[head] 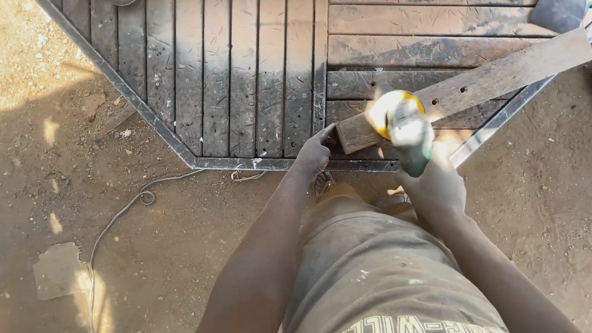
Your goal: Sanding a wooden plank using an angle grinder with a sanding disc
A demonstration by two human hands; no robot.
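Grinding looks under way: the left hand pins the plank end while the right hand grips the grinder (disc blurred), needing steady pressure next.

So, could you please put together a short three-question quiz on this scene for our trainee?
1. True or false: the left hand rests on the near end of the wooden plank.
2. Which hand holds the angle grinder?
3. The plank lies on: A) the bare ground, B) the slatted metal panel, C) a workbench.

Key: 1 true; 2 the right hand; 3 B.
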